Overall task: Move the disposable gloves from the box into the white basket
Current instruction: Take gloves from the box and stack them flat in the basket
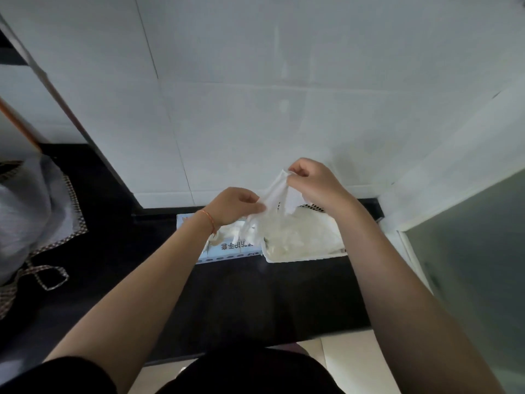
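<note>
- Mid-transfer: one disposable glove (277, 191) held up in the air, stretched between both hands, above the gap where box and basket meet.
- Left hand (233, 206) pinching the glove's lower end, fingers (257, 207) clamped together on the thin film.
- Right hand (309, 180) higher, fingers curled and clamped on the glove's upper end.
- Box (227, 248), light blue with printed characters, lying on the dark desk (255, 294) near its far edge, more gloves bunched at its opening.
- White basket (306, 255) touching the box on its right, against the wall, already holding a heap of gloves.
- Next, by judgement: carry the glove rightward over the basket and release with both hands; film probably clingy, so may need a shake to drop free.
- Then back to the box for another.
</note>
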Demonstrator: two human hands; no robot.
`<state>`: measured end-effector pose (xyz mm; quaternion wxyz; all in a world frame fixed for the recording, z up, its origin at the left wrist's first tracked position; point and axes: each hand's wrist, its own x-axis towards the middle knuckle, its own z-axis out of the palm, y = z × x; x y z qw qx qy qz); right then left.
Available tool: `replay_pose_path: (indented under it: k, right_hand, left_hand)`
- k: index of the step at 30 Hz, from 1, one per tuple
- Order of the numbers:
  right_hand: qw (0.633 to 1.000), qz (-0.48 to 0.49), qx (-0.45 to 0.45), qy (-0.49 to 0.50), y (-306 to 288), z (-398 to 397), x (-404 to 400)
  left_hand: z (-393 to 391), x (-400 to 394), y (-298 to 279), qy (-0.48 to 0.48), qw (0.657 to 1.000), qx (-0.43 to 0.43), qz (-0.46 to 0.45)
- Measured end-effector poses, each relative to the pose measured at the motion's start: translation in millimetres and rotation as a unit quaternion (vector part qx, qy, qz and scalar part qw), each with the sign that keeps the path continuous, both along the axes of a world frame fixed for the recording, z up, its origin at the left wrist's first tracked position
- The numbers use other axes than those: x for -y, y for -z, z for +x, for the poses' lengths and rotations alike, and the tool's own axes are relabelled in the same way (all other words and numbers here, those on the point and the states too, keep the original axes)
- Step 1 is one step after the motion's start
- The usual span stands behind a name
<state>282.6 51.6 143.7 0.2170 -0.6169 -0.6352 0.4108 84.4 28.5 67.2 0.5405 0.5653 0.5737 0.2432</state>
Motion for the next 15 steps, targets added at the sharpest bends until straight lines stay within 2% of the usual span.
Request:
replay_pose_path:
  k: [4, 8, 10, 12, 15]
  right_hand:
    - [0.995, -0.016, -0.047, 0.081, 11, 26, -4]
    - [0.989, -0.049, -0.072, 0.123, 25, 52, -12]
    - [0.981, -0.077, -0.105, 0.14, 37, 66, -18]
    - [0.967, -0.134, -0.144, 0.162, 56, 83, -25]
    - [0.957, -0.187, -0.135, 0.178, 94, 107, -26]
  left_hand:
    - [20, -1, 14, -0.007, 0.999, 0.028, -0.028]
    - [34, -8, 12, -0.073, 0.992, 0.091, -0.044]
    - [39, -19, 13, -0.082, 0.995, 0.052, -0.039]
    - [46, -36, 22, -0.06, 0.997, -0.035, -0.024]
    - [66, -58, 51, 0.037, 0.986, -0.16, -0.005]
